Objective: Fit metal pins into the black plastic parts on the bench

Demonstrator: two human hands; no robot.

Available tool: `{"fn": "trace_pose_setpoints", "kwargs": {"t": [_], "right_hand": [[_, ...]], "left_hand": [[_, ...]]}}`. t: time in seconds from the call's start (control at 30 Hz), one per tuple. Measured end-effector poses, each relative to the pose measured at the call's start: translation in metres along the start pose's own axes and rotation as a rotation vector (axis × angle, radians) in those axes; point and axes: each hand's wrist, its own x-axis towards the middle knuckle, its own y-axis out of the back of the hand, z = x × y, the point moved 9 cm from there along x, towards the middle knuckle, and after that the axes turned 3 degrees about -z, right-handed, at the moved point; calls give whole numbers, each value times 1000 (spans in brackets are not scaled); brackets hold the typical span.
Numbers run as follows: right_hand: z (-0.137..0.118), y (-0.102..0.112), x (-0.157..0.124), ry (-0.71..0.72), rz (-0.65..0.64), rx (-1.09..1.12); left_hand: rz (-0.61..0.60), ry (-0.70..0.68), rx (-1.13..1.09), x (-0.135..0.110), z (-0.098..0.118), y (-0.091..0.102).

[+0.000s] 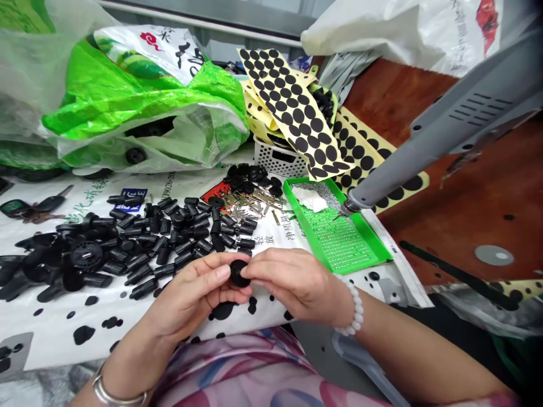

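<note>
My left hand (193, 297) and my right hand (292, 282) meet near the table's front edge, both pinching one small round black plastic part (237, 273). Fingers of both hands are closed on it. Just beyond lies a heap of black plastic tubes and caps (169, 237) and a scatter of small metal pins (250, 204). A silver bangle is on my left wrist, a white bead bracelet on my right.
A green tray (373, 243) of screws sits to the right, with a grey electric screwdriver (445, 130) hanging over it. Yellow sheets of black round stickers (292, 107) drape over a white basket (275, 161). Green and white plastic bags (127, 96) are at the back left.
</note>
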Motion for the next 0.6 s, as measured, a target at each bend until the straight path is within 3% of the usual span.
{"fn": "trace_pose_setpoints", "kwargs": {"t": [0.3,0.6], "right_hand": [[-2,-7,1,12,-78,-187],[-3,-2,1,14,40,-195]], "left_hand": [[13,39,34,1,-4,-6],[-25,17,209,-8,-4,-5]]}}
